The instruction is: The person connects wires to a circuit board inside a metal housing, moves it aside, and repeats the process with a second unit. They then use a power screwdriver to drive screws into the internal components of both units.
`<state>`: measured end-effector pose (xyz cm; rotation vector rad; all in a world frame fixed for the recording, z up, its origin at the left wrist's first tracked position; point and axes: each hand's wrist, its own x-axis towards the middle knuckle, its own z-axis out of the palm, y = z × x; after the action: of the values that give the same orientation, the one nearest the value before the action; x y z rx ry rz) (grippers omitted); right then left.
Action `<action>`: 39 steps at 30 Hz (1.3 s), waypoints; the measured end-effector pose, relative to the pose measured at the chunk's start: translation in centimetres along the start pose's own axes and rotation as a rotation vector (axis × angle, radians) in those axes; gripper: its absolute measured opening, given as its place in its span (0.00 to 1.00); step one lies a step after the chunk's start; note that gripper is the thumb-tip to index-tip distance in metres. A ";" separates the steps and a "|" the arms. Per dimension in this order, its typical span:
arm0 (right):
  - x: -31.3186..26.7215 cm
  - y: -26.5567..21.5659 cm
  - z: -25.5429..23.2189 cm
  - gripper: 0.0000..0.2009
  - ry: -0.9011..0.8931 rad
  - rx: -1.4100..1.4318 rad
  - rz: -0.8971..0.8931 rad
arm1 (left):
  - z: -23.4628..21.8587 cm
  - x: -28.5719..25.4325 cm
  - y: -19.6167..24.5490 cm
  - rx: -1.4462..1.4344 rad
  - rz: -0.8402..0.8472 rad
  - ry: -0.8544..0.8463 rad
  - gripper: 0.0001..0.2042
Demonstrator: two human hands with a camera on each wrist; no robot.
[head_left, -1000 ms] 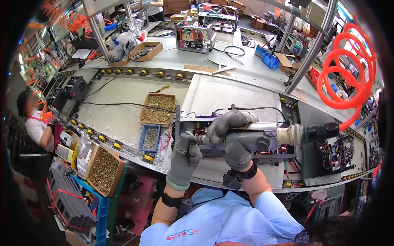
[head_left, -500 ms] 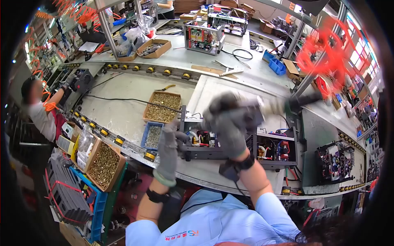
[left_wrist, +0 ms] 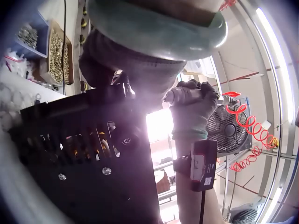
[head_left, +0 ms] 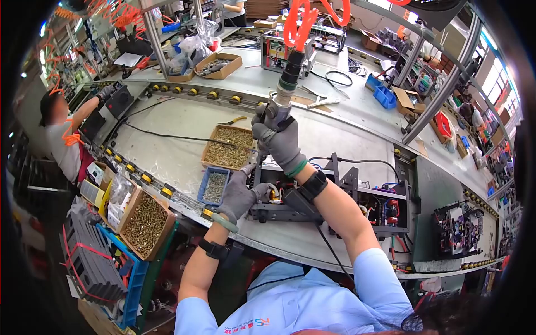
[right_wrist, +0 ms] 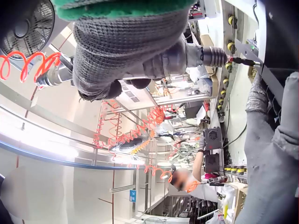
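My gloved right hand (head_left: 279,142) grips a silver air screwdriver (head_left: 283,99), with its hose end raised away from me. In the right wrist view, the red-and-dark driver bit (right_wrist: 243,61) reaches the edge of a dark panel, close to my left index fingertip. My gloved left hand (head_left: 239,194) is at the left end of a black metal chassis (head_left: 279,212), thumb and fingers on either side of its end panel. Wires and parts show inside the chassis. From the left wrist view, its slotted, screwed black side (left_wrist: 88,172) lies below my left hand.
A cardboard box of brass-coloured screws (head_left: 228,146) and a blue bin of silver ones (head_left: 214,186) lie left of the chassis. Pliers (head_left: 231,120) rest behind them. Another box of fasteners (head_left: 144,226) stands at the front left. A red coiled hose (head_left: 301,25) hangs overhead. Another person (head_left: 64,134) works at far left.
My right hand has swung the screwdriver from lying sideways to hose end up, over the chassis's left end. My left hand has left the driver's bit and moved onto the chassis end panel.
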<state>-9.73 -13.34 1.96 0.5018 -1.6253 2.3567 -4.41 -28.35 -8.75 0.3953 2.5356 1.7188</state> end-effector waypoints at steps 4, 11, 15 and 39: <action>0.3 0.4 0.6 0.11 0.016 -0.083 0.017 | 0.2 0.1 -0.4 -0.016 0.064 0.010 0.32; 1.1 2.2 1.2 0.13 -0.030 -0.285 -0.100 | 0.3 -0.1 0.3 0.011 0.035 0.027 0.32; 1.1 2.7 1.1 0.12 -0.025 -0.263 -0.167 | 0.4 -0.1 0.1 0.011 0.056 0.033 0.32; -6.6 -11.5 -2.3 0.23 -0.215 -0.099 0.045 | -6.7 1.1 -4.4 -0.409 -0.294 -0.177 0.23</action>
<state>0.35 -7.12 8.36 0.7271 -1.8532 2.3068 -7.54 -35.68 -10.10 0.1329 1.9401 1.9173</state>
